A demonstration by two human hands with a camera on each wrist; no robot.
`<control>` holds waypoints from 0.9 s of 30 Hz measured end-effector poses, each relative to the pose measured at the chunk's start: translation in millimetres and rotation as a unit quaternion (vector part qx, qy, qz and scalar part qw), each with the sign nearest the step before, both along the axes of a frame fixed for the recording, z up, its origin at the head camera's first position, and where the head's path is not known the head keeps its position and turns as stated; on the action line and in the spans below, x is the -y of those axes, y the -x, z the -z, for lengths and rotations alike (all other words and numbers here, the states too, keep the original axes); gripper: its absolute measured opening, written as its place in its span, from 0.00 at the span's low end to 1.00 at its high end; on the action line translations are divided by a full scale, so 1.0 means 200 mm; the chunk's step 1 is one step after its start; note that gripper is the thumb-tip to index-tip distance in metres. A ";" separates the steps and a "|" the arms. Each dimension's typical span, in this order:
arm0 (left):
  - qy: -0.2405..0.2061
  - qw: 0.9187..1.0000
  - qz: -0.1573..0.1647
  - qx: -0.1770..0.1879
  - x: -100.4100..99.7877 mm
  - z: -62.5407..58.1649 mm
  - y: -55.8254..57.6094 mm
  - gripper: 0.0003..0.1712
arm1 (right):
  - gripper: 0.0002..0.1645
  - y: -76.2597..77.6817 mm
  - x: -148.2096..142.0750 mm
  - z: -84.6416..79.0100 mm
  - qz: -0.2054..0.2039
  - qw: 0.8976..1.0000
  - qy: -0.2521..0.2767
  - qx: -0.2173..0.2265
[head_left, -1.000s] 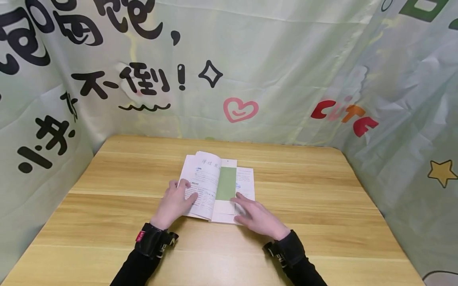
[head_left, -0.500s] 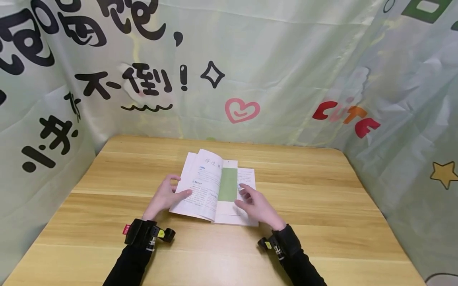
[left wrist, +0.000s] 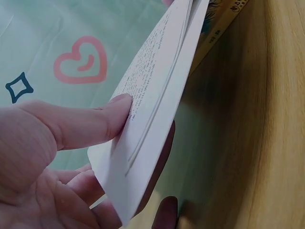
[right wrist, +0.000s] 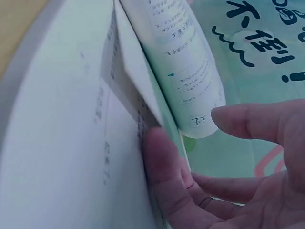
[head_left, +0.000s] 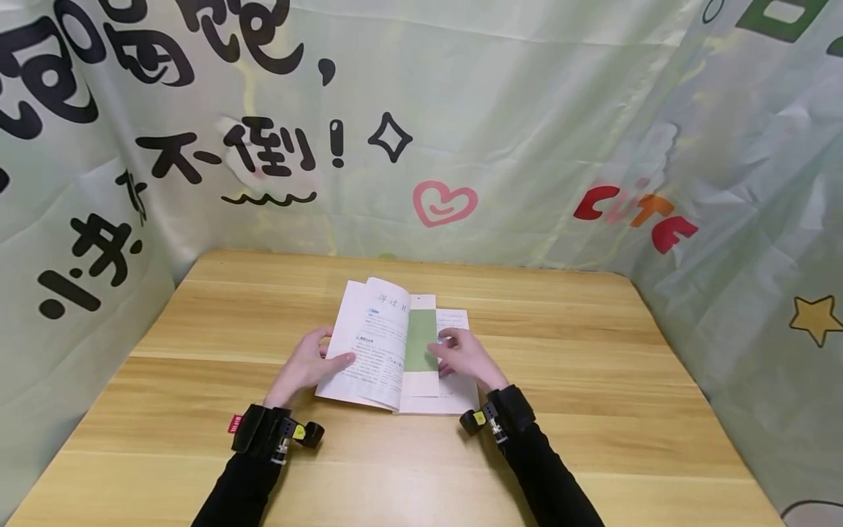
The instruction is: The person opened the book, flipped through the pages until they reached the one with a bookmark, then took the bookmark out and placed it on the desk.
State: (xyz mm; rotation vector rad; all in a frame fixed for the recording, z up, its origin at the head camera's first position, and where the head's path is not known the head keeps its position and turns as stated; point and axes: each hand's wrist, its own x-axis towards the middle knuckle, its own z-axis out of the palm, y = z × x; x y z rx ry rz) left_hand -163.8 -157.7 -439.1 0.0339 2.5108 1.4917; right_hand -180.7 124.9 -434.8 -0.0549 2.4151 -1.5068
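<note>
An open book lies on the wooden table, its left pages raised and curving. My left hand grips the book's left side, thumb on top of the page and fingers underneath, as the left wrist view shows. A green and white card rests between the pages, over the right-hand page. At the card's right edge is my right hand. In the right wrist view a fingertip touches the lifted card edge, while the thumb stands apart from it. Some right fingers are partly hidden.
The wooden table extends around the book on every side. A pale printed curtain with black writing and a pink heart hangs behind and beside it. A yellow patterned cover shows beneath the book in the left wrist view.
My left hand has moved left from the page to the book's left edge and taken hold there. My right hand has lifted off the right page and come to the card's edge.
</note>
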 end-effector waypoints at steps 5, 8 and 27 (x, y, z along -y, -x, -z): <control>-0.006 1.000 0.001 -0.006 0.00 0.00 0.00 0.27 | 0.19 0.04 0.03 0.03 -0.001 1.000 -0.003 0.009; -0.017 1.000 0.001 0.000 -0.01 0.00 0.00 0.26 | 0.13 0.05 0.05 0.05 -0.004 1.000 -0.006 0.018; -0.018 1.000 -0.001 -0.004 -0.01 0.00 -0.01 0.26 | 0.11 0.04 0.03 0.09 -0.043 0.998 -0.033 -0.031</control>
